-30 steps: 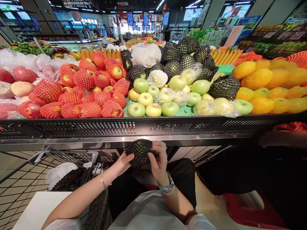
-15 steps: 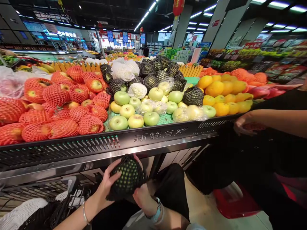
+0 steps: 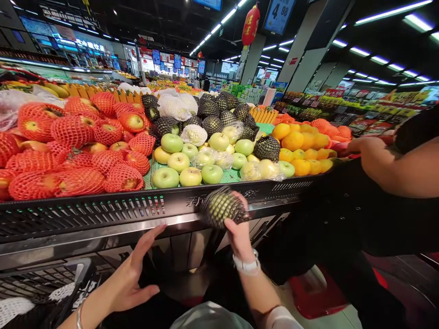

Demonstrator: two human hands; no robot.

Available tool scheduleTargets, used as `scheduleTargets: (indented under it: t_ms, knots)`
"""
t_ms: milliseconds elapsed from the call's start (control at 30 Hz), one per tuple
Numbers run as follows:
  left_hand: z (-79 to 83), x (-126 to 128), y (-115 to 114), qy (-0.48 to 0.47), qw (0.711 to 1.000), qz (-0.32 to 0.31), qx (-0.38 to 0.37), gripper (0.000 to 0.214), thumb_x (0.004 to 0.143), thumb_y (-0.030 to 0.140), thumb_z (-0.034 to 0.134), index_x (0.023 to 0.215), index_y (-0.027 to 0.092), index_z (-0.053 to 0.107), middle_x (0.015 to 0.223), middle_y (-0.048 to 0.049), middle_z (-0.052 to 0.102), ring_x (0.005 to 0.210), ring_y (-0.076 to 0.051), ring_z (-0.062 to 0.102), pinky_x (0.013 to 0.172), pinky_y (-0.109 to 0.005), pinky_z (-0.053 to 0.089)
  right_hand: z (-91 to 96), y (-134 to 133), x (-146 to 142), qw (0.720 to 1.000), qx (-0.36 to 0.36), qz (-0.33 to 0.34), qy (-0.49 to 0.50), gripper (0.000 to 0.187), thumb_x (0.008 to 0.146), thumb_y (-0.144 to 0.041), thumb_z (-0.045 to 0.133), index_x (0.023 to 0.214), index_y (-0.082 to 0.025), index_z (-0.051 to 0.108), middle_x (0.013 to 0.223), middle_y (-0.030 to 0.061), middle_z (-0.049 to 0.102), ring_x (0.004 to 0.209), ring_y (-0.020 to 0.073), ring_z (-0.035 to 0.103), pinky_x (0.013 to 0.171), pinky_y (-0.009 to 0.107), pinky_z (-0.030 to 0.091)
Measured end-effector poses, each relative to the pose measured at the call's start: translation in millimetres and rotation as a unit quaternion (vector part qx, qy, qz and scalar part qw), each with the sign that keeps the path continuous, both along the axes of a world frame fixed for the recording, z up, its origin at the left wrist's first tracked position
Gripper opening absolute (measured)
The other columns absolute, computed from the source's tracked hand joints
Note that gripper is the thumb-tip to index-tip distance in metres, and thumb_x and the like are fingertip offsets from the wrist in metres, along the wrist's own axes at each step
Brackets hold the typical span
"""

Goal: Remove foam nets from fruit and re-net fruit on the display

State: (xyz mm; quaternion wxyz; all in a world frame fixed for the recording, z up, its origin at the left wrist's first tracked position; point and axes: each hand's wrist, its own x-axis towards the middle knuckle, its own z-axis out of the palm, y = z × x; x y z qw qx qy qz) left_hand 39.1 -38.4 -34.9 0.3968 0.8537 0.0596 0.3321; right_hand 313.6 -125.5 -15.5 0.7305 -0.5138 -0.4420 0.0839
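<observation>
My right hand [image 3: 238, 227] is closed around a green apple in a black foam net [image 3: 221, 208], held up in front of the black rim of the fruit stand [image 3: 103, 211]. My left hand [image 3: 132, 273] is open, fingers spread, holding nothing, lower and to the left of the apple. Bare green apples [image 3: 190, 176] lie on the green mat just above the rim, with more black-netted apples [image 3: 210, 109] piled behind them.
Red-netted apples [image 3: 75, 151] fill the stand's left side and oranges [image 3: 302, 146] its right. Another person's arm [image 3: 394, 162] reaches over the stand at right. A wire cart [image 3: 44, 283] with foam nets stands at lower left. A red basket [image 3: 315, 297] sits on the floor.
My left hand let go of the netted apple and dropped away, open. My right hand lifted the apple up and right toward the stand's rim. The view swung left.
</observation>
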Motion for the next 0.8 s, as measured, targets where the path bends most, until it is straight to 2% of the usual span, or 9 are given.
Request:
scheduleTargets:
  t_ms: [67, 133, 267, 367, 467, 567, 633, 700, 800]
  knots:
    - [10.9, -2, 3, 0.069, 0.997, -0.007, -0.031, 0.082, 0.075, 0.017, 0.068, 0.146, 0.039, 0.033, 0.149, -0.0073, 0.042, 0.136, -0.036, 0.04, 0.111, -0.057, 0.031, 19.3, 9, 36, 0.965, 0.026, -0.202, -0.163, 0.066, 0.068, -0.042, 0.075, 0.125, -0.023, 0.047, 0.128, 0.0125, 0.047, 0.123, 0.0298, 0.048, 0.104, 0.052, 0.039]
    - [21.1, 2, 2, 0.148, 0.987, -0.04, -0.053, 0.063, 0.076, 0.018, 0.068, 0.135, 0.034, 0.052, 0.135, -0.0069, 0.058, 0.128, -0.033, 0.049, 0.112, -0.051, 0.034, 39.2, 20, 70, 0.91, 0.0, -0.272, -0.312, 0.057, 0.071, -0.037, 0.074, 0.121, -0.023, 0.051, 0.131, 0.0142, 0.04, 0.129, 0.0312, 0.041, 0.107, 0.053, 0.035]
    - [35.4, 13, -3, 0.157, 0.98, -0.067, -0.099, 0.039, 0.074, 0.019, 0.072, 0.111, 0.032, 0.072, 0.104, -0.0035, 0.074, 0.108, -0.03, 0.064, 0.109, -0.042, 0.039, 64.5, 39, 116, 0.858, -0.104, -0.198, -0.463, 0.054, 0.076, -0.029, 0.069, 0.126, -0.022, 0.051, 0.132, 0.0157, 0.04, 0.129, 0.0316, 0.041, 0.105, 0.051, 0.037]
    - [45.8, 8, 2, 0.165, 0.983, -0.028, -0.079, 0.038, 0.077, 0.02, 0.069, 0.113, 0.03, 0.071, 0.102, -0.004, 0.074, 0.102, -0.028, 0.065, 0.108, -0.041, 0.038, 70.6, 52, 133, 0.836, -0.137, -0.136, -0.514, 0.054, 0.075, -0.027, 0.07, 0.127, -0.02, 0.053, 0.132, 0.0164, 0.041, 0.128, 0.0332, 0.04, 0.104, 0.052, 0.037]
    - [61.0, -12, 11, 0.166, 0.983, 0.076, -0.033, 0.034, 0.079, 0.023, 0.067, 0.113, 0.027, 0.071, 0.106, -0.0064, 0.073, 0.107, -0.028, 0.061, 0.107, -0.042, 0.037, 76.6, 66, 149, 0.815, -0.134, -0.121, -0.55, 0.051, 0.076, -0.026, 0.07, 0.125, -0.021, 0.057, 0.137, 0.0165, 0.04, 0.131, 0.033, 0.038, 0.105, 0.052, 0.033]
    - [80.0, -38, 10, 0.1, 0.973, 0.206, -0.031, 0.025, 0.076, 0.027, 0.069, 0.1, 0.024, 0.076, 0.1, -0.0071, 0.073, 0.108, -0.03, 0.059, 0.108, -0.044, 0.035, 82.6, 79, 169, 0.793, -0.142, -0.141, -0.576, 0.042, 0.075, -0.035, 0.073, 0.114, -0.021, 0.066, 0.135, 0.0184, 0.045, 0.13, 0.0298, 0.04, 0.104, 0.046, 0.032]
    - [92.9, -52, 5, 0.066, 0.959, 0.274, -0.031, 0.023, 0.074, 0.031, 0.07, 0.094, 0.023, 0.076, 0.096, -0.0062, 0.073, 0.106, -0.03, 0.059, 0.109, -0.043, 0.034, 81.9, 83, 183, 0.783, -0.151, -0.127, -0.59, 0.048, 0.069, -0.04, 0.078, 0.112, -0.022, 0.069, 0.134, 0.0187, 0.047, 0.13, 0.0289, 0.042, 0.102, 0.045, 0.034]
    - [103.6, -66, 5, 0.078, 0.94, 0.333, -0.006, 0.027, 0.077, 0.035, 0.066, 0.099, 0.021, 0.074, 0.101, -0.0056, 0.072, 0.107, -0.028, 0.058, 0.108, -0.041, 0.034, 76.5, 80, 193, 0.795, -0.142, -0.108, -0.579, 0.063, 0.059, -0.055, 0.081, 0.112, -0.022, 0.07, 0.129, 0.0185, 0.05, 0.127, 0.0294, 0.046, 0.099, 0.044, 0.037]
    - [108.5, -89, 24, 0.197, 0.899, 0.391, 0.014, 0.034, 0.087, 0.041, 0.051, 0.105, 0.017, 0.067, 0.105, -0.0059, 0.069, 0.101, -0.023, 0.059, 0.099, -0.035, 0.041, 64.7, 73, 201, 0.829, -0.138, -0.066, -0.537, 0.084, 0.052, -0.079, 0.066, 0.114, -0.023, 0.069, 0.12, 0.0174, 0.055, 0.119, 0.0286, 0.053, 0.092, 0.044, 0.043]
